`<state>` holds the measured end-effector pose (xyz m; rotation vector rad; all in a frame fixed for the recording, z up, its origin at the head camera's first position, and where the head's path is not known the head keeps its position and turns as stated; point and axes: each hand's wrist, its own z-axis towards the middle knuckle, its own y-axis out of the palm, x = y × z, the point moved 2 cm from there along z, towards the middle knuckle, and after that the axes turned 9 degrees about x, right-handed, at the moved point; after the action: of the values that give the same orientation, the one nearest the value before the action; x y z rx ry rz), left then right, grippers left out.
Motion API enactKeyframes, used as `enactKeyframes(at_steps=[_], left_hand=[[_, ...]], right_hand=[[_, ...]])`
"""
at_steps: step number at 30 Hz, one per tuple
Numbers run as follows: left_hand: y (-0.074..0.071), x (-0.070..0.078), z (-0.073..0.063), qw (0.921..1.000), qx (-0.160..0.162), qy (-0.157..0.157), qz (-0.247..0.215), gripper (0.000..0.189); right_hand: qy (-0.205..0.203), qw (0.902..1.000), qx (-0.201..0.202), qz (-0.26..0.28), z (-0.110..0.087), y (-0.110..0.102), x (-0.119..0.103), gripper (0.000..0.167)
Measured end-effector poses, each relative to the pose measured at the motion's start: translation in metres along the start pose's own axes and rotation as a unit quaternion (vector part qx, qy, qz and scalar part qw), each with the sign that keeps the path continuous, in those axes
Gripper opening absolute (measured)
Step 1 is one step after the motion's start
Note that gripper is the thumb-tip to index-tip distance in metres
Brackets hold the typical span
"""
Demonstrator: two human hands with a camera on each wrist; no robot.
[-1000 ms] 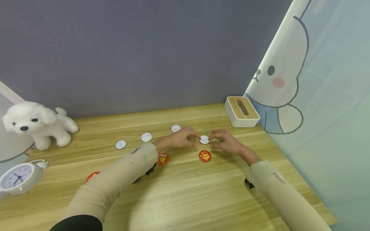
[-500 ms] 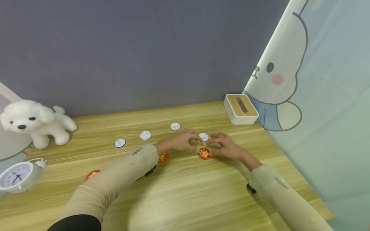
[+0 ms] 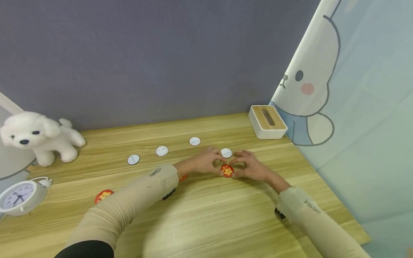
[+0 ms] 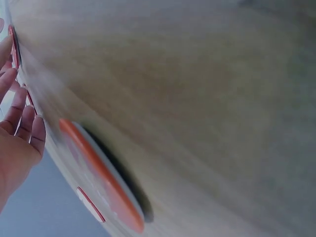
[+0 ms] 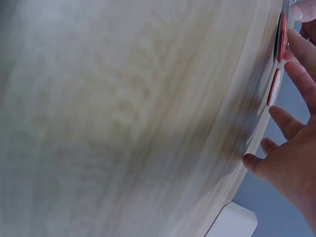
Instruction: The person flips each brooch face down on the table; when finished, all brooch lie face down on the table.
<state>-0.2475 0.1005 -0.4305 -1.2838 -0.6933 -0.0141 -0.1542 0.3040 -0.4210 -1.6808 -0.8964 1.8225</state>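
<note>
Now left hand [image 3: 207, 162] and right hand [image 3: 253, 168] have shifted nearer, from rightmost white disc [image 3: 226, 153] to red disc [image 3: 227, 171] between them, likely current focus, I judge; fingers loosely spread, pinching or not I cannot tell. Tissue box [image 3: 271, 134] guards far right corner; widest stretch of table [image 3: 206, 222] lies near.

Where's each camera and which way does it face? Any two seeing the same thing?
Head: on the head, facing forward and down at the table; left hand, right hand and both sleeves show.
Left wrist: on that wrist, facing across the table and a nearby red disc; the left hand shows at the left edge.
Right wrist: on that wrist, facing across the table; the right hand shows at the right edge.
Shared: head and right wrist both show the red star disc and white box.
</note>
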Motion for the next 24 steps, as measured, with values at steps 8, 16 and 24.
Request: enactKeyframes(at_steps=[8, 16, 24], left_hand=[[0.0033, 0.0018, -0.0003, 0.9999, 0.000, 0.002, 0.016, 0.049], [0.0032, 0.0018, -0.0001, 0.9997, 0.011, 0.006, 0.021, 0.044], [0.0043, 0.0013, 0.0010, 0.9998, 0.007, -0.006, 0.017, 0.043]], right_hand=[[-0.014, 0.9995, 0.004, -0.027, -0.0011, 0.0042, 0.0008, 0.044], [-0.022, 0.9989, 0.015, -0.039, -0.0016, 0.0056, 0.0006, 0.043], [-0.031, 0.9978, 0.032, -0.049, -0.0023, 0.0082, -0.0015, 0.041]])
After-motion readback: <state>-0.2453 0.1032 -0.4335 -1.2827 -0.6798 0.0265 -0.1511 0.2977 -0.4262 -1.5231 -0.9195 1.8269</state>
